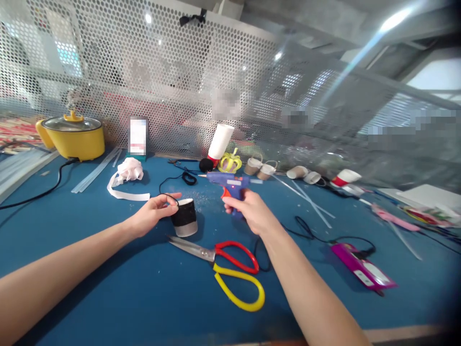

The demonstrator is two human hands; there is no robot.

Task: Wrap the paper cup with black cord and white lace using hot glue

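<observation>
My left hand [158, 211] pinches a thin black cord [164, 181] at the rim of a small cup [185, 218]. Black cord or wrapping covers the cup's upper part, and a pale band shows at its base. In my right hand [254, 211] is a blue hot glue gun [230, 181] with an orange trigger; its nozzle points left, above and beyond the cup. A small coil of black cord [189, 178] lies behind the cup. Scissors [209, 254] with one red and one yellow handle lie in front, blades toward the cup.
A yellow electric pot [79, 139] and crumpled white ribbon [130, 170] stand at the left. Along the perforated metal screen [162, 72] are a white paper cup stack [221, 140] and small baskets [266, 170]. A purple power strip [362, 269] and clear glue sticks [309, 199] lie at right.
</observation>
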